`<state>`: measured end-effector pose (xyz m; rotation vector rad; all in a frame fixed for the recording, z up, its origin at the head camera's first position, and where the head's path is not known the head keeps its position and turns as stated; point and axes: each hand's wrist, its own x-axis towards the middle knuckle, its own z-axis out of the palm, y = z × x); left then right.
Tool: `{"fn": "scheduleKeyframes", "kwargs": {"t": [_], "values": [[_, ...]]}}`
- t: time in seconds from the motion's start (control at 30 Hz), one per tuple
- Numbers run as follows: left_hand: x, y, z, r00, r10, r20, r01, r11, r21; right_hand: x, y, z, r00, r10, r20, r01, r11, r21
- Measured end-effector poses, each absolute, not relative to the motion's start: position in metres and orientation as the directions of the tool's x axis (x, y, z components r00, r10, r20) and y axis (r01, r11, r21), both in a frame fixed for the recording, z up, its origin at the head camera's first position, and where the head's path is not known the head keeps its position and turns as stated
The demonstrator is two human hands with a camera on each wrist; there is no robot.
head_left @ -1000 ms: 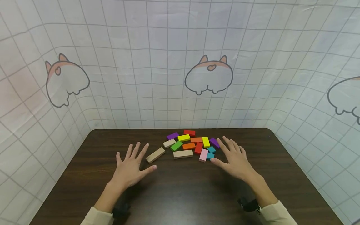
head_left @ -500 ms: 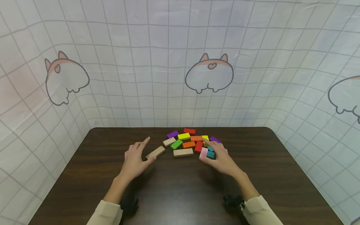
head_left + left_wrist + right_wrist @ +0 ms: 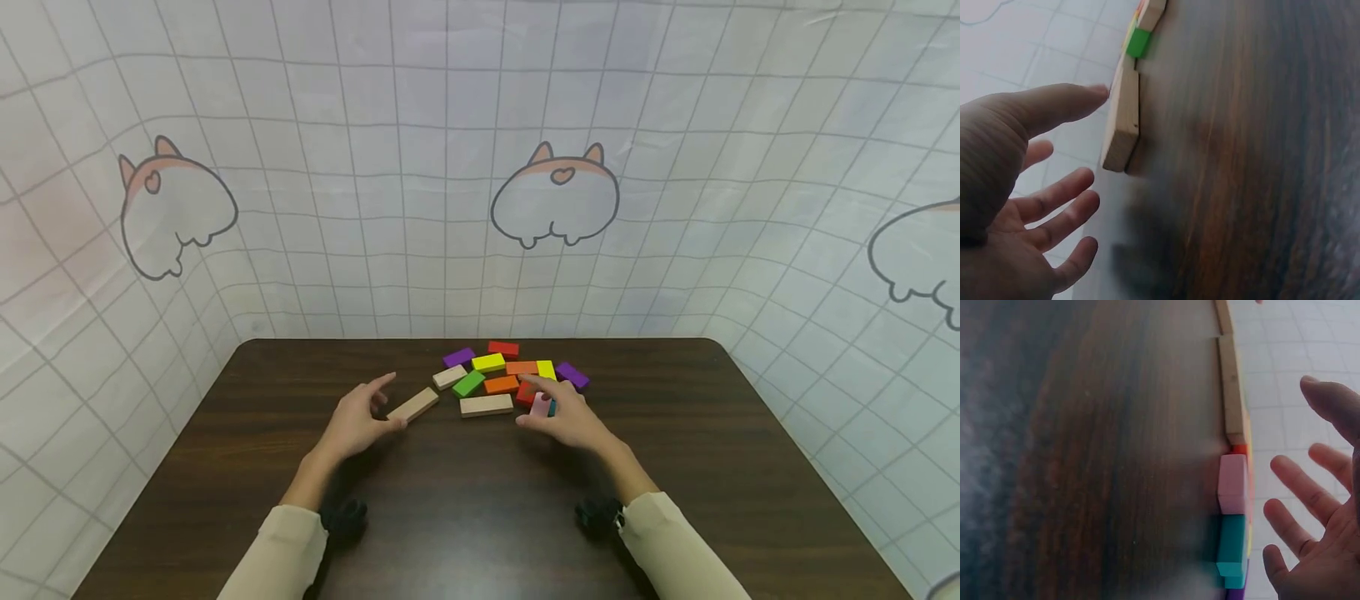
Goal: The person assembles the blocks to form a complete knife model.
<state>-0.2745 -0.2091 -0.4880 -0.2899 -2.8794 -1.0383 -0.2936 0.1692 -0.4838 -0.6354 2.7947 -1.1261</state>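
Note:
My left hand [image 3: 356, 423] hovers beside a long plain wooden block [image 3: 415, 405], its thumb tip close to the block's near end. In the left wrist view the fingers are spread loosely, with nothing between them and that wooden block [image 3: 1124, 119]. Over the right end of the block group is my right hand [image 3: 567, 421], fingers bent slightly and holding nothing. It partly covers a pink block [image 3: 540, 405] and a red block [image 3: 526, 394]. The right wrist view shows the pink block [image 3: 1232, 484] beside a teal block [image 3: 1231, 540], both apart from the fingers.
Between the hands lie a second long plain block [image 3: 486, 406], a green block [image 3: 468, 383] and an orange block [image 3: 502, 384]. Behind them are yellow [image 3: 489, 362], purple [image 3: 459, 357] and red blocks [image 3: 503, 348]. A gridded cloth [image 3: 450, 275] hangs behind the dark table [image 3: 465, 517].
Both hands have come inward from a wide spread, and their fingers have drawn in. The right hand has moved left over the pink and teal blocks. The blocks have stayed put.

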Motion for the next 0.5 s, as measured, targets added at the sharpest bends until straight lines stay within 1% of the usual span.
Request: {"fn": "scheduleKeyframes", "kwargs": {"t": [0.1, 0.2, 0.33, 0.5], "values": [[-0.278, -0.211, -0.492, -0.981, 0.178, 0.076, 0.184, 0.746, 0.64, -0.298, 0.167, -0.487, -0.907, -0.413, 0.081, -0.36, 0.662, -0.657], [-0.281, -0.212, -0.496, -0.98, 0.195, 0.051, 0.182, 0.749, 0.637, -0.303, 0.163, -0.488, -0.9, -0.428, 0.087, -0.378, 0.664, -0.645], [-0.286, -0.212, -0.496, -0.981, 0.19, 0.036, 0.17, 0.754, 0.635, -0.309, 0.159, -0.486, -0.886, -0.456, 0.088, -0.401, 0.655, -0.641], [-0.289, -0.211, -0.494, -0.985, 0.174, 0.007, 0.137, 0.751, 0.646, -0.318, 0.155, -0.484, -0.88, -0.471, 0.058, -0.4, 0.669, -0.626]]}}
